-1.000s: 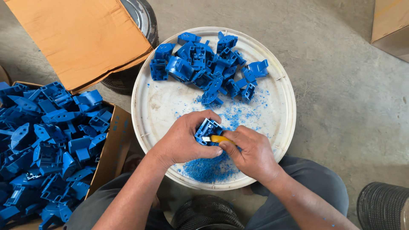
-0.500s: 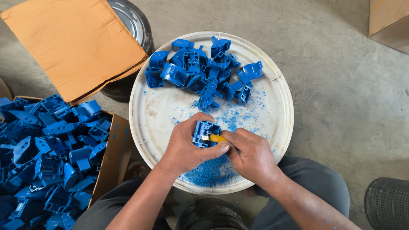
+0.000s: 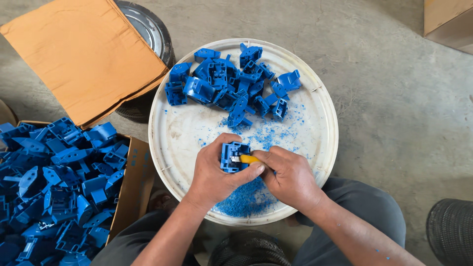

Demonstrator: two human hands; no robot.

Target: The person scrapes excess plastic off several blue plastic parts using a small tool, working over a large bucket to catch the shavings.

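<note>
My left hand (image 3: 213,173) grips a blue plastic part (image 3: 231,155) over the near side of a round white lid (image 3: 177,133). My right hand (image 3: 289,176) holds a small yellow-handled knife (image 3: 249,159) whose tip rests against that part. A heap of blue shavings (image 3: 246,199) lies on the lid just below my hands. At the lid's far side sits a pile of similar blue parts (image 3: 231,83).
A cardboard box (image 3: 129,192) full of blue parts (image 3: 54,182) stands at the left, its open flap (image 3: 84,54) reaching over a dark round drum (image 3: 150,34). Concrete floor surrounds the lid. Another carton (image 3: 448,22) is at the top right, a black ribbed object (image 3: 451,229) at the bottom right.
Both hands stay together on the part over the lid. The part has turned slightly in my left hand, and the view has shifted a little.
</note>
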